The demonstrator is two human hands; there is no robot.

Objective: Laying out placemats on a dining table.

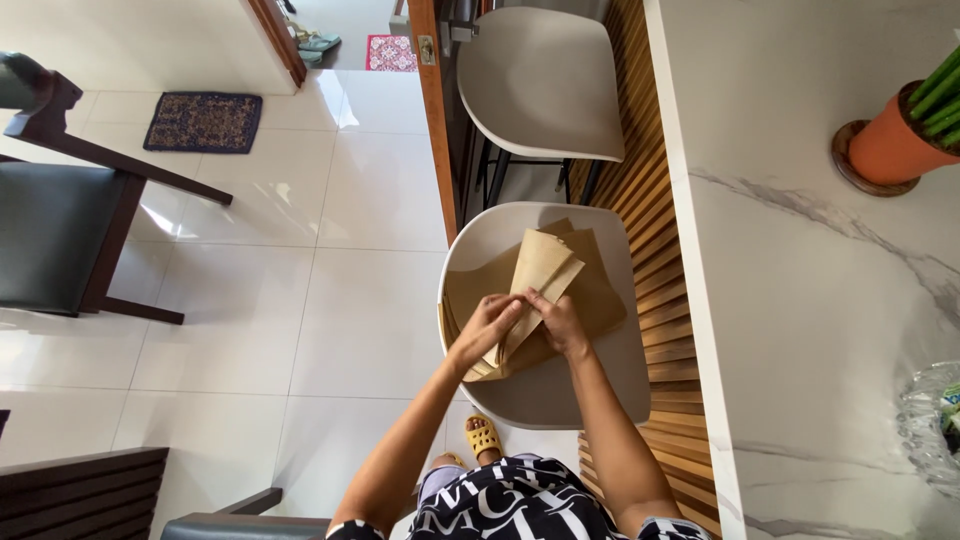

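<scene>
Spanning the right side of the view, the white marble table (820, 300) carries a terracotta pot (885, 148) with green stems at its far edge and a crumpled clear plastic bag (932, 425) at its near edge. Glossy white floor tiles (300, 300) fill the left, with a dark wooden chair (60, 225) and a small patterned mat (203, 121) upon them. Beside the table's slatted wooden front (655, 270) stand two beige stools, the far one (540, 80) bare, the near stool (545, 385) bearing a stack of brown paper bags (590, 290). Both hands meet over this stack: the left hand (487, 328) and right hand (560, 325) are closed together on one folded brown paper bag (543, 265), lifted slightly above the rest. A yellow slipper (482, 436) shows below the stool.
</scene>
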